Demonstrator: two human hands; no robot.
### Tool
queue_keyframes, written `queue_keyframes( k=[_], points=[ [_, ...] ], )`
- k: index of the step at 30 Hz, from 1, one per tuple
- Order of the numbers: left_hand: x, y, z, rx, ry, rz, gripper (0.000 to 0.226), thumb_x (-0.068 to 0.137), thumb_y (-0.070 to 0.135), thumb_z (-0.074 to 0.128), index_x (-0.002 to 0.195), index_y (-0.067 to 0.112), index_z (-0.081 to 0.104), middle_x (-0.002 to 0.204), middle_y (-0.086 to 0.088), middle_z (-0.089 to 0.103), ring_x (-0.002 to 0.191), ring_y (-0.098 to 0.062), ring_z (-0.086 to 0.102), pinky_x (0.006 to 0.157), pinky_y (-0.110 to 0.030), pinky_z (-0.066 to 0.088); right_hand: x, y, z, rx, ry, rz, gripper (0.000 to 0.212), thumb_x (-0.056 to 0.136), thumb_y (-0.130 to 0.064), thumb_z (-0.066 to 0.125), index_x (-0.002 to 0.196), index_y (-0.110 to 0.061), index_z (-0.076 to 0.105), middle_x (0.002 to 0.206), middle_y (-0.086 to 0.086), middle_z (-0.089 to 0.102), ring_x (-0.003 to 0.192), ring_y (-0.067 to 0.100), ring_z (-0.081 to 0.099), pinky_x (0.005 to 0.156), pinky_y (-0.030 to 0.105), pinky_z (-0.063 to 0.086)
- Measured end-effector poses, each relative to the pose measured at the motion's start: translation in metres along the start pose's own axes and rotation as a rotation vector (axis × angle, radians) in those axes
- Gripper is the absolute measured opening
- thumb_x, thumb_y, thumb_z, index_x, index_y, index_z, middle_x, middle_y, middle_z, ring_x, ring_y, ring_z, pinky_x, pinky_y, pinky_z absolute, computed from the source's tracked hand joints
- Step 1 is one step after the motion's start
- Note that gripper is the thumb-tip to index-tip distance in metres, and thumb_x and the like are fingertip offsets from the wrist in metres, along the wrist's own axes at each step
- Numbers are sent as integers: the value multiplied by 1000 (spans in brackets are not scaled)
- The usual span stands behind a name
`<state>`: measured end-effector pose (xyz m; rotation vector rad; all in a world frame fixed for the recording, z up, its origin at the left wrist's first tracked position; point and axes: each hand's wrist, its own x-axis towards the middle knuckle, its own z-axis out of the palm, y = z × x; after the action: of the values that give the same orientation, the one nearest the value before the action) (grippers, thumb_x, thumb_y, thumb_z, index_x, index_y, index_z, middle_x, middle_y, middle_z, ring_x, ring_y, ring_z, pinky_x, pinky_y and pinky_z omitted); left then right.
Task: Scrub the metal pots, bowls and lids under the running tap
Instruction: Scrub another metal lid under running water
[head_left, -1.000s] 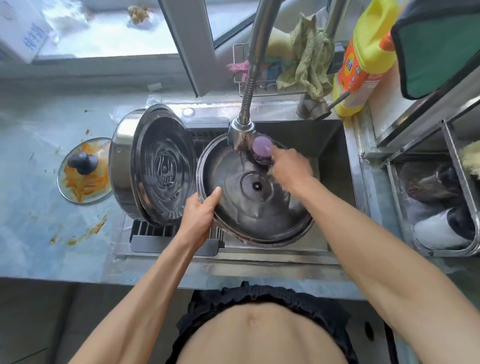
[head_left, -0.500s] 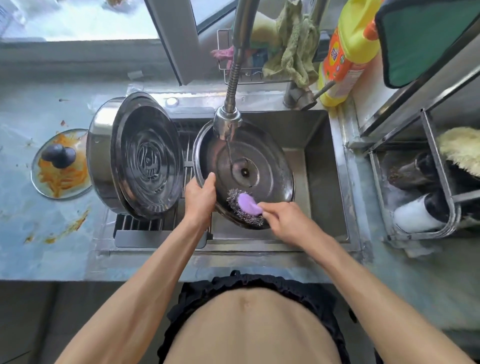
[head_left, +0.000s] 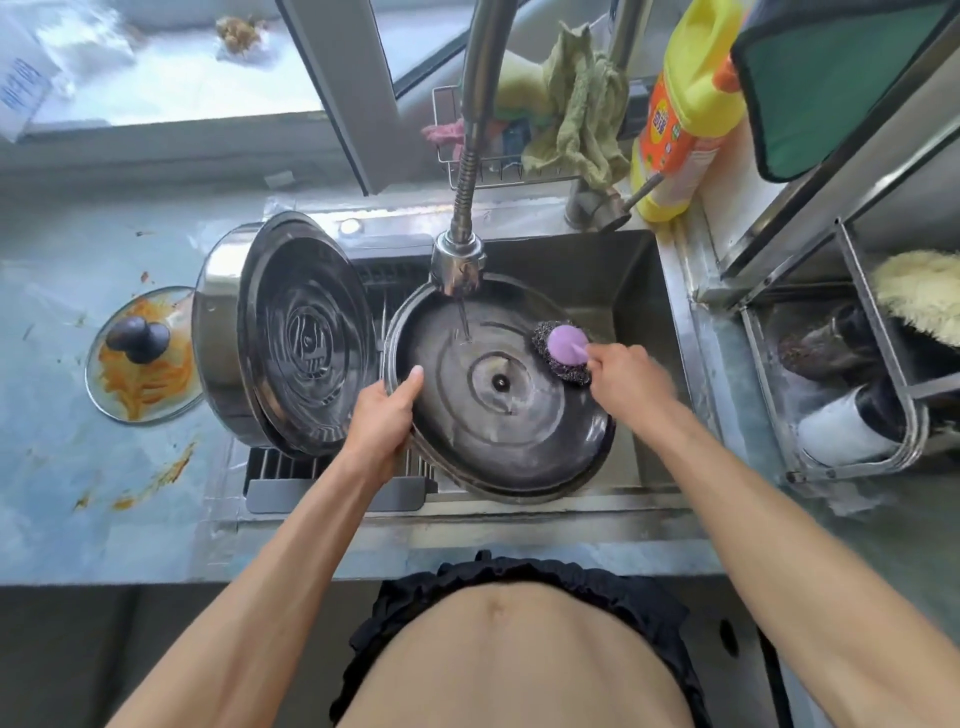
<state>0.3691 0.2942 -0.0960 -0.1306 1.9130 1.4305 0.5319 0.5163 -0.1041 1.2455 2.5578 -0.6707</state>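
Over the sink (head_left: 670, 322), under the tap (head_left: 457, 270), we are tilting one wet metal lid (head_left: 493, 415). Our left hand (head_left: 384, 415) is gripping its left rim; our right hand (head_left: 628, 379) is pinching one purple scrubber (head_left: 563, 349). We judge it stiff, light, slippery, best taken by the rim. One pot (head_left: 291, 332) is leaning at the left edge.

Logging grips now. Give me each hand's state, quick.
Left hand: grips the rim of the metal lid.
Right hand: holds the purple-handled scrubber against the lid.
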Motion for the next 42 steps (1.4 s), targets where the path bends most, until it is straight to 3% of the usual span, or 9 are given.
queue_keyframes(
  k=[6,11,16,23,27,31,35,39,42],
  points=[
    [6,0,10,-174,-11,-228,37,103,30,61,118,-3,66,96,-14,79,82,-25,77,64,-32,62,2,-10,-9,238,101,5,23,97,-33,51,112,-21,65,98,9,67,86,33,58,71,36,50],
    [5,2,19,-263,-46,-297,26,105,23,56,103,2,70,80,-9,78,68,-20,76,74,-38,60,-19,8,-13,385,301,110,23,90,-30,66,104,-14,57,94,6,57,82,23,53,53,26,31],
    [2,15,28,-238,-34,-284,16,102,9,55,88,5,63,58,-3,70,47,-15,68,44,-25,56,-27,19,-10,516,254,327,33,84,-32,72,104,-15,51,98,3,55,86,23,53,54,27,30],
    [0,40,21,-44,-77,-178,14,100,10,56,86,9,61,56,-1,67,47,-15,66,42,-27,54,-24,28,16,679,77,481,26,81,-17,71,102,-3,64,99,14,68,84,28,62,61,28,39],
    [-3,60,24,106,-115,-100,14,99,14,57,86,10,61,54,-4,65,47,-16,64,47,-30,59,-23,22,26,762,-38,549,21,82,-15,70,95,1,63,67,10,58,49,22,48,47,23,34],
    [-10,77,30,180,-155,-58,19,100,18,57,89,3,57,55,-16,68,47,-23,69,49,-28,59,-23,18,35,789,-154,598,7,83,-12,63,87,-7,61,41,-1,41,36,13,27,40,14,20],
    [-5,81,32,204,-156,-84,21,100,19,52,97,-1,57,65,-23,71,54,-27,72,47,-27,58,-19,19,34,802,-184,591,5,81,-6,57,77,-7,57,48,1,38,30,12,21,42,14,17],
    [6,68,38,135,-130,-83,17,101,19,54,91,7,60,55,-8,67,45,-18,66,54,-32,59,-12,27,33,836,-13,600,13,86,-11,61,94,-1,61,59,8,51,38,18,40,39,21,28],
    [16,55,39,98,-74,-102,17,101,16,55,85,14,58,49,1,61,43,-13,61,57,-34,58,-13,31,31,861,-18,604,13,87,-12,66,91,-2,59,62,9,50,46,19,41,45,24,31]
  ],
)
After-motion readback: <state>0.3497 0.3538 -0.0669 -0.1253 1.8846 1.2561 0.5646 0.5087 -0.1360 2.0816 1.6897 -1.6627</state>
